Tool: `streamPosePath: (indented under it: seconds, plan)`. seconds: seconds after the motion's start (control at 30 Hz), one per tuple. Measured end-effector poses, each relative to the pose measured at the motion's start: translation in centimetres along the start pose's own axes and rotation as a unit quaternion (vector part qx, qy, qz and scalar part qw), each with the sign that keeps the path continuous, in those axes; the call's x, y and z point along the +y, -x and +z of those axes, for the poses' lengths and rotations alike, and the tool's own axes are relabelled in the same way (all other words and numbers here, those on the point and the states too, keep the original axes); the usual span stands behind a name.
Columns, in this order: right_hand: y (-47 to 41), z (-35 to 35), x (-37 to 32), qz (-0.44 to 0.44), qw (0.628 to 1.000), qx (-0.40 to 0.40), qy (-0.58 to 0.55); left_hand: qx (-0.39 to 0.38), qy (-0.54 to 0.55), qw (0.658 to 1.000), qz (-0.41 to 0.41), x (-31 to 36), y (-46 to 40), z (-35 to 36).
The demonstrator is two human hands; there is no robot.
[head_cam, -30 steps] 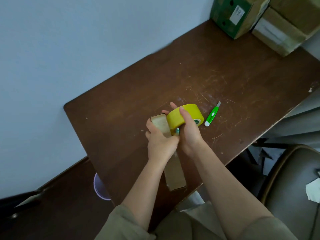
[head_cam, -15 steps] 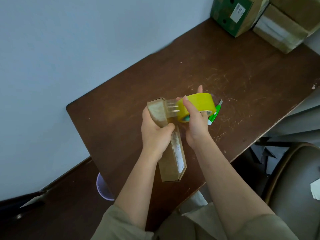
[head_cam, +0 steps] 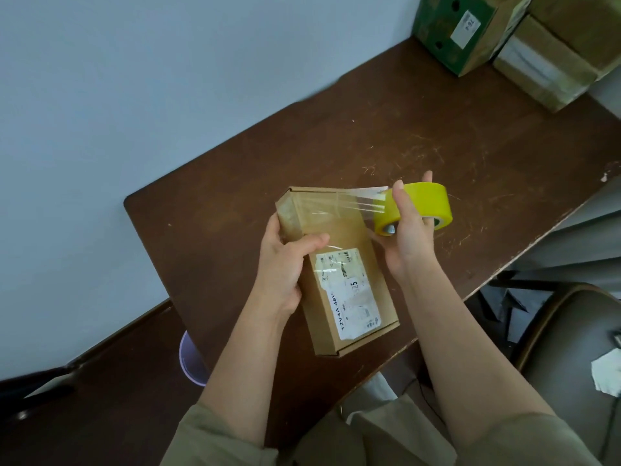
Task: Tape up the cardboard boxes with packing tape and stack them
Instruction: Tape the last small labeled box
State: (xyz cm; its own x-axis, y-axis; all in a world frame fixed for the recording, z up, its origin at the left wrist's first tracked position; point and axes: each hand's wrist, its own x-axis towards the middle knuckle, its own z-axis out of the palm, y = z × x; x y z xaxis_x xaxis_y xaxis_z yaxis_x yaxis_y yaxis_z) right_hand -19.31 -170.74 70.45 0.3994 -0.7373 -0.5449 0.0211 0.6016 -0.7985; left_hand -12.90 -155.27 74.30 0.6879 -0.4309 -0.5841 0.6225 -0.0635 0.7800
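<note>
Left hand (head_cam: 280, 260) around box (head_cam: 349, 274), seemingly tilted.

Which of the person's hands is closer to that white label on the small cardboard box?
Left. The left hand grips the small cardboard box right beside the white label, thumb just above it. The right hand holds the yellow tape roll off the box's far right corner.

Left hand (head_cam: 280, 264) curled, thumb lying across the top of what it grips, forearm bare below a rolled olive sleeve. Right hand (head_cam: 408, 233) raised slightly farther out, thumb and fingers wrapped round its load.
</note>
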Motion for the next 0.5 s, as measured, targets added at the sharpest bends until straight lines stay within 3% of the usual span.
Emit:
streamPosePath:
  seconds: [0.5]
  plan:
    - [-0.64,0.16,0.39,-0.017,0.998,-0.019,0.063,-0.059,0.067,0.996,0.021,-0.81,-1.04,-0.79]
